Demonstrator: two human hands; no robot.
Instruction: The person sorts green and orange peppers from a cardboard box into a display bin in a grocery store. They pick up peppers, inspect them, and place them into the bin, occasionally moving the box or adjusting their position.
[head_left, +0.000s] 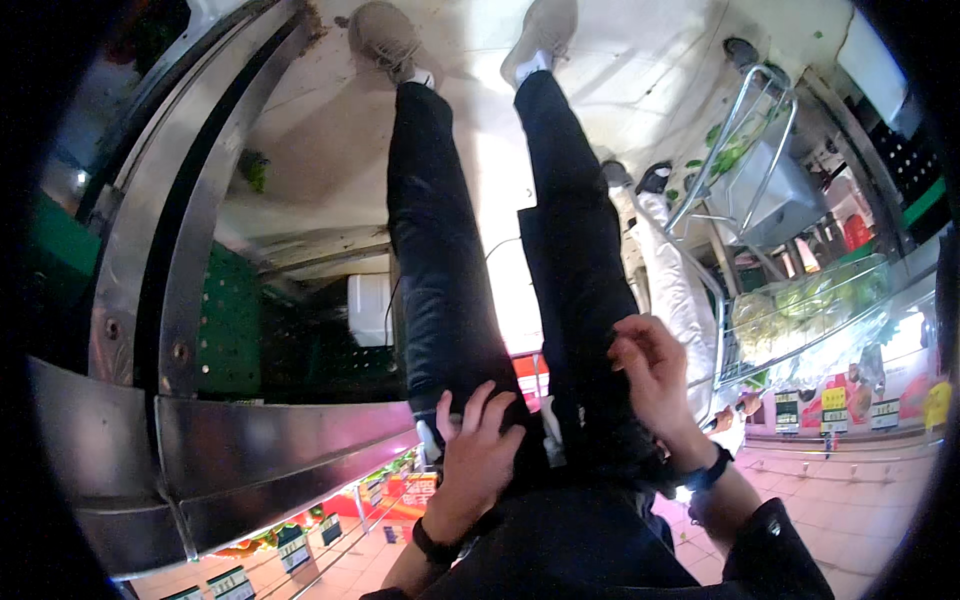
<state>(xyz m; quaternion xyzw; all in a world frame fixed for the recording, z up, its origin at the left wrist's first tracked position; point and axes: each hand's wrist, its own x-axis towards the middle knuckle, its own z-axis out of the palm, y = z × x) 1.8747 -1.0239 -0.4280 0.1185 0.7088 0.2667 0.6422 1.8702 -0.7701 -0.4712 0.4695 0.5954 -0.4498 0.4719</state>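
My left hand lies palm down over the top of my left trouser leg, its fingers spread and nothing in it. A dark band circles that wrist. Above the right trouser leg is my right hand, fingers loosely curled, with a gap between thumb and index finger. No object shows in it, though part of the palm is hidden. A dark watch sits on the right wrist. Both legs stretch toward my light shoes on the pale floor.
Steel counter panels run along the left, beside a green perforated crate and a white box. At right, a wire cart carries bagged leafy vegetables; a person in white trousers stands beside it. Price signs line a display.
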